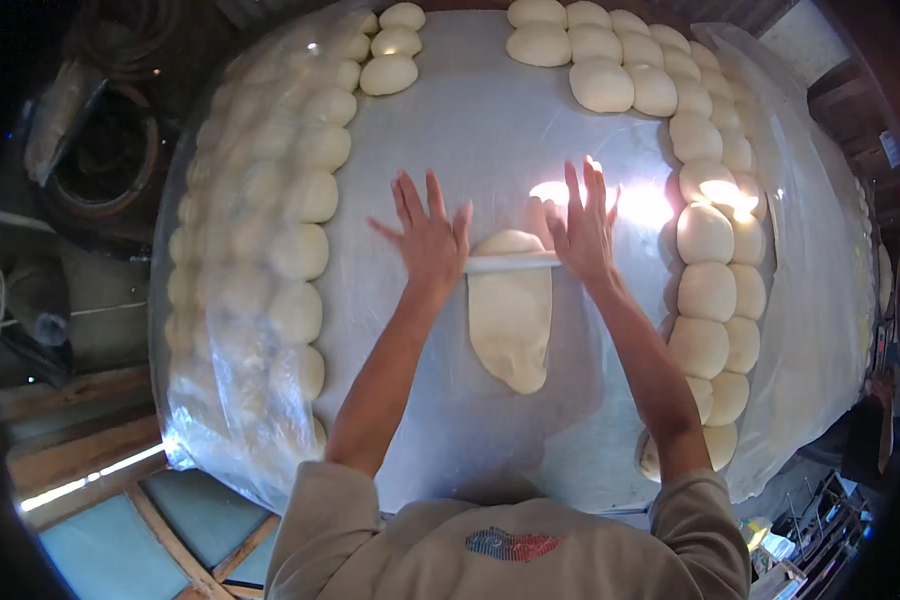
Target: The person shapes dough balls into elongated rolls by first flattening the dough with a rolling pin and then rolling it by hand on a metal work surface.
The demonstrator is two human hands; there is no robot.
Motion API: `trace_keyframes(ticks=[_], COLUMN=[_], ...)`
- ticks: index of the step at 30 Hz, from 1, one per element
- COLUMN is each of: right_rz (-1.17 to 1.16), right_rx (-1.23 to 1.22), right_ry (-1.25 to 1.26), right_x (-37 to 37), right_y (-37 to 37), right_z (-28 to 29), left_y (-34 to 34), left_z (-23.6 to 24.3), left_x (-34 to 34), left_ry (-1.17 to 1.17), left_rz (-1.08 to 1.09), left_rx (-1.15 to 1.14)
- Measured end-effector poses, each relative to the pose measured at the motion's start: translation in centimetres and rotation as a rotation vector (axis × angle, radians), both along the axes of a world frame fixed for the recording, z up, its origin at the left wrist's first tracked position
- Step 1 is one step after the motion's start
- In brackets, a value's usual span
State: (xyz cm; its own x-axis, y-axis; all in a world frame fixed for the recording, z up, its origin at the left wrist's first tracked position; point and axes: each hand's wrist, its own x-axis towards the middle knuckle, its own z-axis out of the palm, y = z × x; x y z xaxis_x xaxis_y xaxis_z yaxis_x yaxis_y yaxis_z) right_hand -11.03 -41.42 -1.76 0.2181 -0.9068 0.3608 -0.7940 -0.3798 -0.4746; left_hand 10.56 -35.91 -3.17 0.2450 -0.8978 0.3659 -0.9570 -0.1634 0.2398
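A long oval sheet of pale dough (511, 320) lies flat in the middle of the metal table (490, 130). Across its far end rests a thin white rolling pin (513, 262). My left hand (427, 232) presses its palm on the pin's left end, fingers spread. On the pin's right end my right hand (584, 225) lies flat, fingers stretched forward. Both forearms reach out from the lower edge.
Rows of round dough balls (707, 235) line the right side and far edge of the table. More dough balls (270, 220) sit at the left under a clear plastic sheet. A dark round pot (105, 150) stands left of the table; wooden boards lie lower left.
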Motion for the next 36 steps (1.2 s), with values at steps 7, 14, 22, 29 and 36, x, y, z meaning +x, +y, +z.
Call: trace_keyframes(ticks=[7,14,22,29,36], right_rz=[0.324,0.750,0.720,0.474,0.223], right_rx=[0.127,-0.158,-0.145,0.364,0.280], right_ry=[0.408,0.422,0.548,0.186,0.436], right_x=[-1.9,-0.8,-0.2,-3.0,-1.6], right_y=[-0.2,-9.1,-8.5,8.0,8.2], right_z=[-1.1,-2.2,-0.7,1.3,-0.5], left_y=[3.8,-8.4,-11.8,3.9,6.5], left_z=[-0.1,-1.9,0.4,1.2,-1.0], left_x=[-0.6,2.0,3.4,-0.4,-0.9], left_ry=[-0.011,0.087,0.123,0.091,0.022], left_rz=[-0.182,-0.019,0.019,-0.286,-0.226], left_rx=[0.235,0.180,0.093,0.547,0.390])
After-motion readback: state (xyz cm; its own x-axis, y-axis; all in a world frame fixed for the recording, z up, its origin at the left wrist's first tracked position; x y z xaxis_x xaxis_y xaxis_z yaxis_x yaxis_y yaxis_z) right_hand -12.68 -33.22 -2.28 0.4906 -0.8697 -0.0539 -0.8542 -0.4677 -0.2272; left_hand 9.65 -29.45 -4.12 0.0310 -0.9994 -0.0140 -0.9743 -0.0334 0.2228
